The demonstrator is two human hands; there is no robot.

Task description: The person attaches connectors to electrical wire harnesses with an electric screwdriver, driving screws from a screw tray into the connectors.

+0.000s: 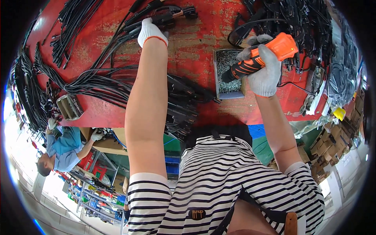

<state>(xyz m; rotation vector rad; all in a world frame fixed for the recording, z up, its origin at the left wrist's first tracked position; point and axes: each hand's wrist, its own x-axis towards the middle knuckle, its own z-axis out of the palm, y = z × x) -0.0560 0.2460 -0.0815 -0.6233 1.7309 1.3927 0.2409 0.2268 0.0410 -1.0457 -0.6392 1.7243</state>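
Note:
My right hand (266, 76), in a grey-white work glove, is wrapped round an orange and black cordless screwdriver (285, 46). The tool's dark front end points down over small silver screws (227, 62) in an open cardboard box (230, 95). Farther off to the left, my left hand (152, 31), in a white glove with an orange cuff, is closed on black cables with plastic ends (166, 17). Its fingertips are partly hidden. Beneath my left forearm runs a thick bundle of black cables (105, 84).
Another cable bundle (74, 23) lies at the far left of the worn red table (203, 35). Black parts (290, 17) are heaped at the far right, beside clear plastic bags (342, 74). A small open box (68, 107) sits at the left edge, near a co-worker (64, 149).

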